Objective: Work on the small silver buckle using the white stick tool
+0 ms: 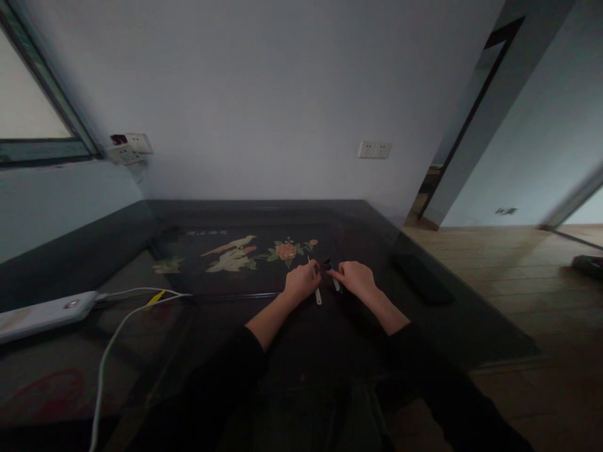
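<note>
Both my hands rest close together on a dark glass-topped table [235, 351] painted with birds and flowers. My left hand [301, 282] is closed around a thin white stick-like tool [318, 295] whose end points toward me. My right hand [355, 278] pinches a small dark object [328, 265] together with a short pale piece [336, 284]. The two hands almost touch. What the small things are is too dim to tell.
A white power strip [42, 314] lies at the table's left edge with white and yellow cables [141, 298] running from it. A dark flat object [421, 276] lies to the right. Wall sockets [374, 149] sit on the far wall; wooden floor [518, 282] lies to the right.
</note>
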The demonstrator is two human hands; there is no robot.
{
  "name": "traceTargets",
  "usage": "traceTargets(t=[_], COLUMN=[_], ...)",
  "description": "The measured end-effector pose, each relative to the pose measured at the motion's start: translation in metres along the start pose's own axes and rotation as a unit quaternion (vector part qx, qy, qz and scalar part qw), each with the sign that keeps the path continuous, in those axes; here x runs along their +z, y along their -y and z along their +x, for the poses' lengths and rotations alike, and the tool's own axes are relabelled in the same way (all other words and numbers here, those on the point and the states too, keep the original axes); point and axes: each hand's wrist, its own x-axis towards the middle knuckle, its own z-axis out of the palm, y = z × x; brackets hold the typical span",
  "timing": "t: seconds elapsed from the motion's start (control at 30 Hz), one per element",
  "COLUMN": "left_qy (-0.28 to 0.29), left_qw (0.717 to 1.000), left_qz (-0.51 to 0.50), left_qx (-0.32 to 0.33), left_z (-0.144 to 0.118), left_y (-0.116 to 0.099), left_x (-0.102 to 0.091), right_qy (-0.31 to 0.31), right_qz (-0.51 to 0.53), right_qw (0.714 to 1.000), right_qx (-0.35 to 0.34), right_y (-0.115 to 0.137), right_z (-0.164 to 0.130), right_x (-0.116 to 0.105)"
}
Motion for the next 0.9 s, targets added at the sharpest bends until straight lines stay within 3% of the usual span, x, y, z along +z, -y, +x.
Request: traceTargets(t=[0.17,0.27,0.43,0.53,0.6,0.9], left_qy=[-0.030,-0.062,-0.069,-0.085,-0.092,-0.074], left_qw=[0.999,0.997,0.996,0.993,0.991,0.996], left_qz=[-0.032,-0.045,-0.051,-0.057,-0.060,-0.022], left_qx=[-0.020,0.000,-0.024,-0.064,-0.076,-0.033], left_z=[0.004,0.000,-0.026,-0.039,-0.041,-0.034], left_y=[0.007,0.026,0.097,0.138,0.154,0.175], left_x=[-0.016,-0.037,-0.064,-0.066,-0.064,-0.071], right_qy=[-0.064,-0.075,-0.014,0.042,0.063,0.062], right_qz=[0.114,0.137,0.176,0.186,0.181,0.202], right_qw=[0.991,0.988,0.983,0.980,0.980,0.976], right_qx=[0.015,0.014,-0.043,-0.050,-0.050,-0.060], right_y=[-0.043,-0.062,-0.074,-0.078,-0.080,-0.082], right_z=[0.012,0.018,0.018,0.018,0.019,0.023], right_x=[0.001,0.004,0.011,0.014,0.016,0.019])
